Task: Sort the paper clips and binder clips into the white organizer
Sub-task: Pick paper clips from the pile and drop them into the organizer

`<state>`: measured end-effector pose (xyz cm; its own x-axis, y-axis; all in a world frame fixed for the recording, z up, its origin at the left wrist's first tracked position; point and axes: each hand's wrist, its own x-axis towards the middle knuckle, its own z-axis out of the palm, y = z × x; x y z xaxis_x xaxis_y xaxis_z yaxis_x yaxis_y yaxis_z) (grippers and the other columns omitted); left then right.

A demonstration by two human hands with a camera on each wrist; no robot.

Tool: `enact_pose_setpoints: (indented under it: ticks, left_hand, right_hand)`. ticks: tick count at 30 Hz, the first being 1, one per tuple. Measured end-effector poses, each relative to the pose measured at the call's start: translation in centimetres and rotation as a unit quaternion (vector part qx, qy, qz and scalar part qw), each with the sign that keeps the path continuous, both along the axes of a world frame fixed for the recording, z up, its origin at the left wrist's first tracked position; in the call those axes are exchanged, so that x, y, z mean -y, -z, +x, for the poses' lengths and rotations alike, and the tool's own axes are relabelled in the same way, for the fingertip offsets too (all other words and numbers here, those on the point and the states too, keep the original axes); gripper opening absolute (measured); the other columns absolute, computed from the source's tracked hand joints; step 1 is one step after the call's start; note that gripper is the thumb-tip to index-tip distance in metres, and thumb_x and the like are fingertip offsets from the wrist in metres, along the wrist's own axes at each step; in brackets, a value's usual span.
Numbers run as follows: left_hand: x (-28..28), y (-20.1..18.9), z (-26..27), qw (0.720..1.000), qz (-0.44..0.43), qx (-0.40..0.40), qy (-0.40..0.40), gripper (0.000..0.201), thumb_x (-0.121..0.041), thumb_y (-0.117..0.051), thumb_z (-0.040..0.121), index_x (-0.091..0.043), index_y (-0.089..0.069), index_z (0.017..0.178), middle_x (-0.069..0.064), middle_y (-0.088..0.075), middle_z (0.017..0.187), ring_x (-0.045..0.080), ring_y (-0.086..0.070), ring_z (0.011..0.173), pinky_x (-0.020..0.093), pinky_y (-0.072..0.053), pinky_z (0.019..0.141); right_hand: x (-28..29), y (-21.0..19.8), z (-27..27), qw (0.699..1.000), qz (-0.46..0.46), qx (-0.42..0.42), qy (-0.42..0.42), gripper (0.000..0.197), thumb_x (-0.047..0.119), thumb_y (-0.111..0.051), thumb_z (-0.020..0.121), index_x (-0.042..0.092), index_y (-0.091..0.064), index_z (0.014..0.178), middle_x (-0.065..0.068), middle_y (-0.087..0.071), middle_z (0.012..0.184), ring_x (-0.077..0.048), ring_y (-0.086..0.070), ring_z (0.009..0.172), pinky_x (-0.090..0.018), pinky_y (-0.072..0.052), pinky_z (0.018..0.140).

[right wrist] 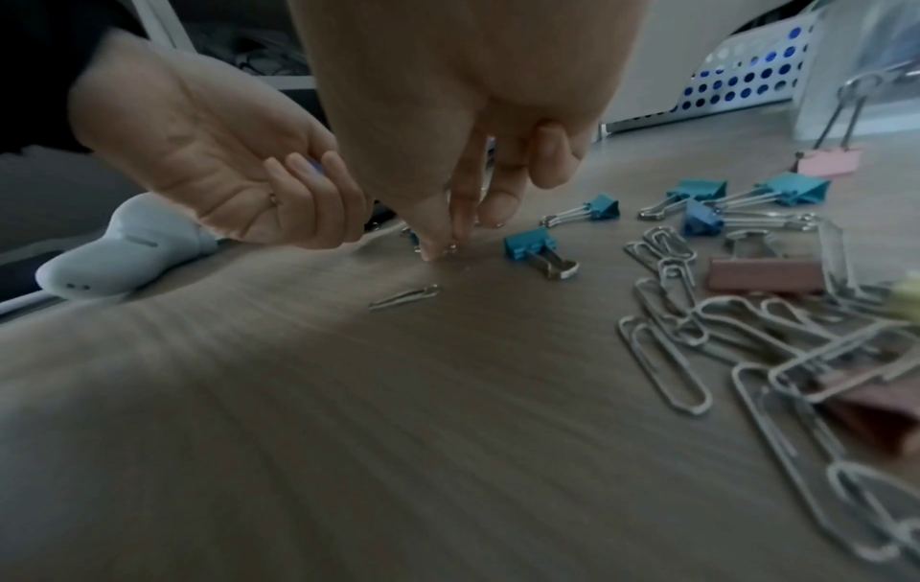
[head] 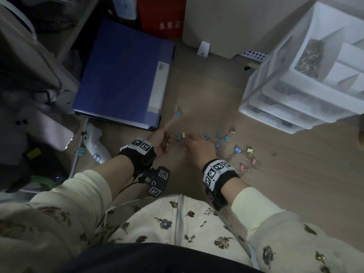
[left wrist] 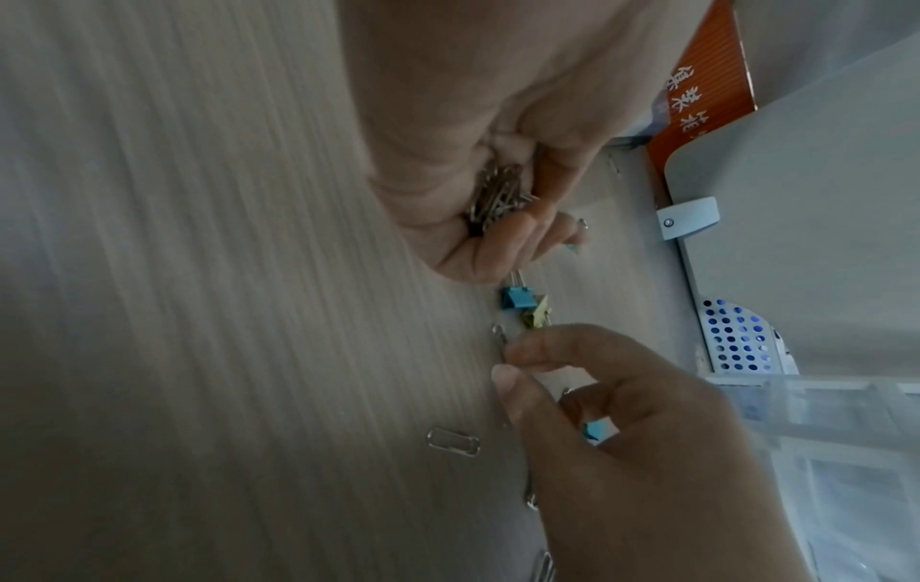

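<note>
My left hand (head: 160,141) hovers just above the wooden table, its fingers curled round a bunch of silver paper clips (left wrist: 497,197). Just to its right, my right hand (head: 190,141) reaches down, and its thumb and forefinger pinch a single paper clip (left wrist: 497,334) lying on the table. Coloured binder clips (head: 222,138) are scattered to the right of both hands, and a teal binder clip (left wrist: 515,301) lies between them. Loose paper clips (right wrist: 697,315) are piled near my right wrist. The white organizer (head: 295,91) stands at the far right, and one top compartment holds paper clips (head: 309,56).
A blue binder (head: 122,71) lies at the far left and a white controller (head: 94,142) lies left of my left hand. A red box (head: 163,14) and a perforated white basket (head: 254,55) stand behind. One paper clip (left wrist: 453,441) lies apart on the table.
</note>
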<state>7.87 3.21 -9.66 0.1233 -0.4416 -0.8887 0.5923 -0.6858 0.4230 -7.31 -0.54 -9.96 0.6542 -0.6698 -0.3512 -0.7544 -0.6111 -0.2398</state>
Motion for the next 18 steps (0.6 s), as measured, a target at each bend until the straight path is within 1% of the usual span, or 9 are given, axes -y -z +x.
enact_pose_setpoints:
  ticks: [2, 4, 7, 8, 10, 11, 12, 14, 18]
  left_hand:
    - [0.0, 0.0, -0.1, 1.0, 0.002, 0.003, 0.002, 0.035, -0.027, -0.04, 0.097, -0.012, -0.049, 0.066, -0.003, -0.043, 0.047, 0.007, -0.035, 0.032, 0.016, -0.027, 0.036]
    - [-0.1, -0.1, -0.1, 1.0, 0.001, 0.006, 0.005, 0.03, -0.022, -0.041, 0.094, -0.012, -0.049, 0.067, -0.002, -0.043, 0.051, 0.007, -0.035, 0.034, 0.017, -0.028, 0.036]
    - [-0.1, -0.3, -0.3, 1.0, 0.0, 0.002, 0.005, 0.03, -0.02, -0.041, 0.094, -0.011, -0.049, 0.066, -0.002, -0.043, 0.051, 0.008, -0.035, 0.037, 0.017, -0.028, 0.037]
    - [-0.1, -0.3, -0.4, 1.0, -0.001, 0.001, 0.004, 0.032, -0.021, -0.041, 0.095, -0.011, -0.049, 0.065, -0.002, -0.042, 0.05, 0.008, -0.034, 0.037, 0.016, -0.028, 0.037]
    - [-0.1, -0.4, -0.4, 1.0, -0.005, 0.002, 0.007, 0.034, -0.021, -0.041, 0.095, -0.011, -0.049, 0.064, -0.002, -0.042, 0.049, 0.008, -0.034, 0.037, 0.016, -0.028, 0.037]
    - [-0.1, -0.4, -0.4, 1.0, -0.006, 0.004, 0.008, 0.034, -0.021, -0.041, 0.095, -0.011, -0.049, 0.064, -0.002, -0.042, 0.049, 0.008, -0.034, 0.038, 0.016, -0.028, 0.037]
    - [-0.1, -0.5, -0.4, 1.0, -0.008, 0.004, 0.007, 0.033, -0.02, -0.041, 0.095, -0.011, -0.049, 0.064, -0.002, -0.042, 0.05, 0.008, -0.034, 0.038, 0.017, -0.028, 0.037]
    - [-0.1, -0.5, -0.5, 1.0, -0.01, 0.001, 0.003, 0.031, -0.019, -0.042, 0.095, -0.01, -0.05, 0.066, -0.001, -0.043, 0.055, 0.009, -0.035, 0.041, 0.017, -0.03, 0.037]
    - [-0.1, -0.4, -0.8, 1.0, -0.021, -0.003, -0.001, 0.026, -0.014, -0.041, 0.094, -0.006, -0.055, 0.073, 0.003, -0.047, 0.063, 0.011, -0.043, 0.053, 0.021, -0.038, 0.045]
  right_hand:
    - [-0.1, 0.1, -0.1, 1.0, -0.003, -0.013, -0.015, 0.032, 0.013, -0.05, 0.091, 0.02, -0.061, 0.12, -0.005, -0.055, 0.12, -0.028, -0.052, 0.108, -0.034, -0.043, 0.072]
    - [-0.5, 0.1, -0.2, 0.999, -0.008, -0.019, -0.025, 0.028, 0.007, -0.056, 0.085, 0.012, -0.064, 0.111, -0.008, -0.057, 0.113, -0.029, -0.055, 0.102, -0.033, -0.041, 0.064]
    - [-1.2, -0.3, -0.2, 0.999, -0.013, -0.026, -0.038, 0.021, 0.002, -0.075, 0.063, 0.002, -0.068, 0.082, -0.012, -0.064, 0.087, -0.03, -0.064, 0.074, -0.026, -0.033, 0.047]
    - [-1.3, -0.2, -0.2, 0.999, -0.019, -0.025, -0.044, 0.02, 0.002, -0.075, 0.063, 0.0, -0.067, 0.082, -0.015, -0.063, 0.088, -0.031, -0.064, 0.073, -0.026, -0.032, 0.047]
    - [-1.6, -0.4, 0.0, 0.998, -0.001, -0.044, -0.052, 0.023, 0.002, -0.059, 0.082, -0.004, -0.061, 0.103, -0.019, -0.057, 0.109, -0.034, -0.06, 0.093, -0.033, -0.035, 0.057]
    - [-1.6, -0.4, 0.0, 0.996, 0.002, -0.062, -0.056, 0.027, 0.004, -0.051, 0.088, -0.002, -0.056, 0.113, -0.017, -0.052, 0.118, -0.033, -0.055, 0.102, -0.035, -0.035, 0.062]
    - [-1.5, -0.4, -0.1, 0.996, 0.0, -0.073, -0.055, 0.03, 0.006, -0.048, 0.09, 0.001, -0.052, 0.119, -0.015, -0.048, 0.123, -0.031, -0.053, 0.107, -0.035, -0.037, 0.065]
    - [-1.3, -1.0, -0.3, 0.997, -0.004, -0.075, -0.027, 0.033, 0.006, -0.051, 0.087, 0.006, -0.048, 0.12, -0.011, -0.046, 0.124, -0.03, -0.054, 0.105, -0.035, -0.039, 0.065]
    - [-1.0, -2.7, -0.3, 0.999, -0.004, -0.026, 0.034, 0.035, 0.006, -0.053, 0.086, 0.011, -0.047, 0.12, -0.008, -0.048, 0.119, -0.029, -0.058, 0.088, -0.034, -0.04, 0.06]
